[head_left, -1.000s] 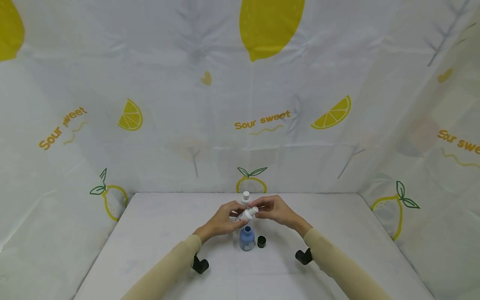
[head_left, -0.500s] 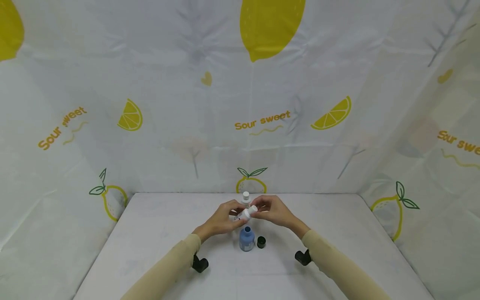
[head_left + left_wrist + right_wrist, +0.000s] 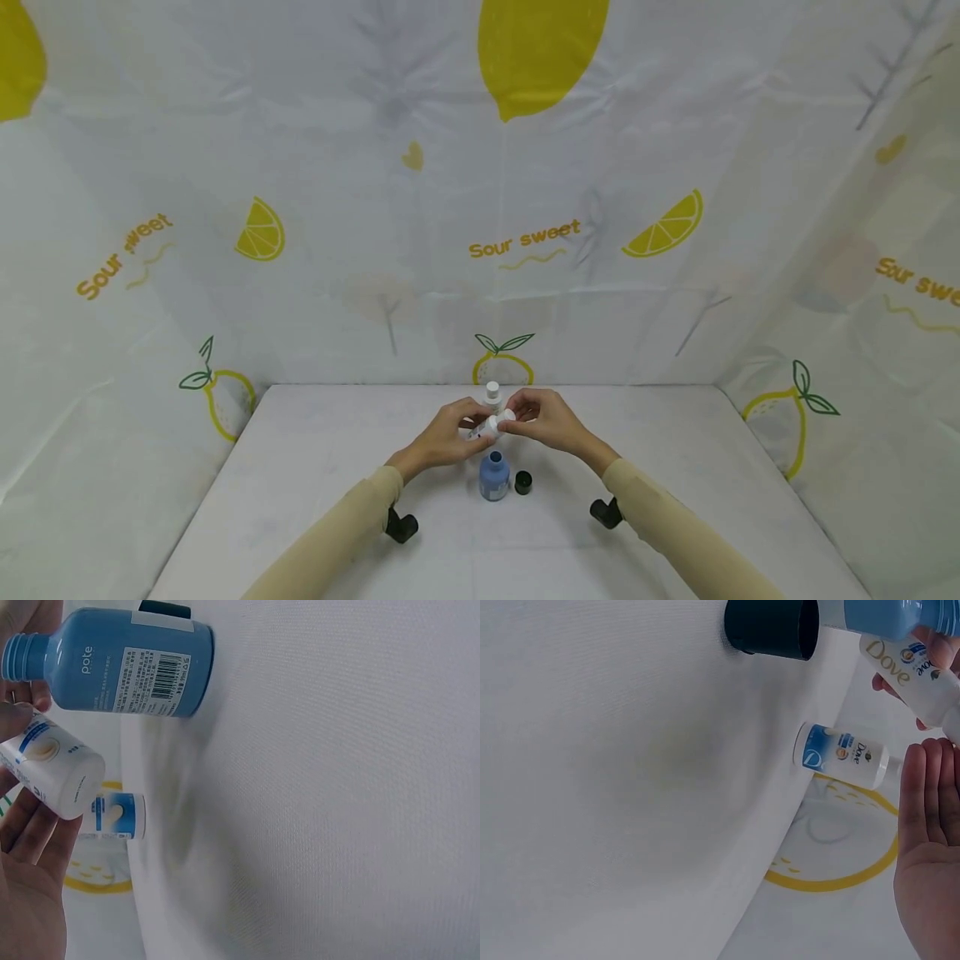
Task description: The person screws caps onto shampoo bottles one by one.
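My left hand [image 3: 444, 439] grips a white Dove bottle [image 3: 56, 763], held tilted above the table with its cap end pointing up and to the right. On that end sits a white cap [image 3: 508, 415], which the thumb and fingers of my right hand [image 3: 551, 422] pinch from the right. Just in front of both hands, an uncapped blue bottle [image 3: 493, 480] stands upright with its threaded neck bare. Beside it on the right rests a dark screw cap [image 3: 522, 482].
Behind the hands stands a second white Dove bottle [image 3: 847, 756], its white cap on and its lower label blue. The white table [image 3: 315, 425] ends at a lemon-printed curtain [image 3: 420, 317] at the back and sides.
The right hand has come slightly left and its thumb and fingers have closed round the white cap. The left hand stays about where it was; the standing bottles have not moved.
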Tool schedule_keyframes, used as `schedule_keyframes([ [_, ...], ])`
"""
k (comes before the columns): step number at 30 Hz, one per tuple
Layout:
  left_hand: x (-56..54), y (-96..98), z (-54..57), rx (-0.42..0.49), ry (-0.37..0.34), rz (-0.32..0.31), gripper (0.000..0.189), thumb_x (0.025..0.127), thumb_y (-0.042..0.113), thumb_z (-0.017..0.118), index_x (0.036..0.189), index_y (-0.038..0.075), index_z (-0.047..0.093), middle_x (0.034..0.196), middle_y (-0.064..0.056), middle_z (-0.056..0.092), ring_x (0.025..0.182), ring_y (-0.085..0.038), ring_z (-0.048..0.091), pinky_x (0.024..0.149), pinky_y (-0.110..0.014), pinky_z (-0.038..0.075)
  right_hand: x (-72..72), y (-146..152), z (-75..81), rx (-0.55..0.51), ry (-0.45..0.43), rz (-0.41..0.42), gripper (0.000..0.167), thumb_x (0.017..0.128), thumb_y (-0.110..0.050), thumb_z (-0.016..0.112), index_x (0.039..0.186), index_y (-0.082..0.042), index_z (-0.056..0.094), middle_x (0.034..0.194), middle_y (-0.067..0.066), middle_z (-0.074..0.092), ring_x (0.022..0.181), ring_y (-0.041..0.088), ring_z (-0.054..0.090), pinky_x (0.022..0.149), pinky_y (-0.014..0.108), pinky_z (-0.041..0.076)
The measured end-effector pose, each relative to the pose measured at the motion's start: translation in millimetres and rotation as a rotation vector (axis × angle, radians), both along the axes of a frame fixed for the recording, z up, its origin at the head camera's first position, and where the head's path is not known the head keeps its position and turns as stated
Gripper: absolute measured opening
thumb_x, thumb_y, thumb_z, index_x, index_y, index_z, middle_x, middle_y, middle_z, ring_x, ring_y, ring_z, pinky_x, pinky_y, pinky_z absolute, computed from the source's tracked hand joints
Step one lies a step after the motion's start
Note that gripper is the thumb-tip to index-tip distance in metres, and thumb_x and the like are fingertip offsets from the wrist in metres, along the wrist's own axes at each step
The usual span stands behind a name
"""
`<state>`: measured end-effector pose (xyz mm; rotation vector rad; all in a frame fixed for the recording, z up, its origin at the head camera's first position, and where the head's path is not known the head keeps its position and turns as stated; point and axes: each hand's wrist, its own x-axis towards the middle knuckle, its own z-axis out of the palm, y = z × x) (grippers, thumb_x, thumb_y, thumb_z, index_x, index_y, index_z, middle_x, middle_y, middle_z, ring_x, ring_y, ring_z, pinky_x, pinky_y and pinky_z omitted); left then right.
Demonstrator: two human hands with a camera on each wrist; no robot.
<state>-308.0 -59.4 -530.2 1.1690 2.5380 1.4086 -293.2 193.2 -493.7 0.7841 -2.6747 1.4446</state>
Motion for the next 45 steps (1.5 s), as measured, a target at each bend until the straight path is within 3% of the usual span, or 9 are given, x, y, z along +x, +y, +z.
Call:
schedule_keyframes([
  [16, -5.2, 0.4, -2.5, -0.029, -0.002, 0.018, 0.038, 0.097, 0.019, 0.081, 0.132, 0.005, 0.073, 0.119, -0.008, 0.072, 0.113, -0.023, 0.072, 0.098, -0.027, 0.064, -3.8, -2.2, -0.5, -0.003, -0.005, -0.03, 0.023, 0.09, -0.022, 0.09, 0.094, -0.01, 0.071, 0.091, 0.004, 0.074, 0.077, 0.007, 0.068, 0.071, 0.02, 0.059],
  [29, 0.8, 2.1, -2.1, -0.021, 0.015, 0.0, 0.037, 0.097, 0.02, 0.081, 0.13, 0.005, 0.073, 0.117, -0.011, 0.072, 0.113, -0.03, 0.073, 0.096, -0.031, 0.066, 4.6, -4.2, -3.7, 0.035, -0.033, -0.105, 0.026, 0.092, -0.029, 0.088, 0.09, -0.012, 0.068, 0.083, -0.002, 0.068, 0.074, 0.008, 0.063, 0.067, 0.02, 0.054],
  [45, 4.1, 5.3, -1.4, -0.016, -0.002, 0.009, 0.038, 0.098, 0.019, 0.081, 0.131, 0.004, 0.073, 0.117, -0.012, 0.072, 0.114, -0.029, 0.073, 0.097, -0.031, 0.066, 7.4, -3.2, -3.5, 0.056, -0.059, -0.11, 0.031, 0.093, -0.034, 0.086, 0.091, -0.01, 0.067, 0.083, 0.002, 0.069, 0.075, 0.011, 0.061, 0.068, 0.02, 0.051],
])
